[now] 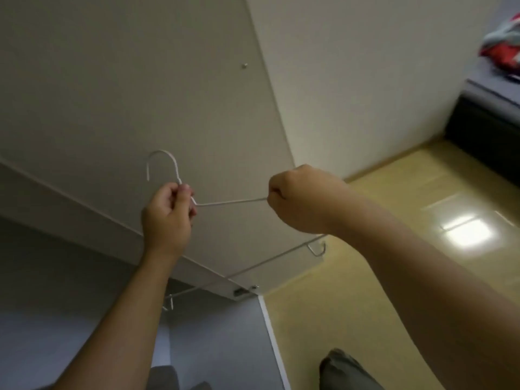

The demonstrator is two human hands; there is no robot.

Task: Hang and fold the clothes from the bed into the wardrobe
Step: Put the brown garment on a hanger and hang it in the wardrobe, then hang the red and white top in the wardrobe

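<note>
Our left hand (168, 212) pinches the neck of a bare white hanger (225, 203); our right hand (301, 198) curls round its shoulder wire; wardrobe door (126, 80) just behind; clothes (503, 43) lie heaped on the bed (482, 83), well apart; we judge nothing hung yet, all folding left.

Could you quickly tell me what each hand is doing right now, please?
Left hand: pinches the white hanger at its neck.
Right hand: grips the hanger's arm, fingers curled.
</note>
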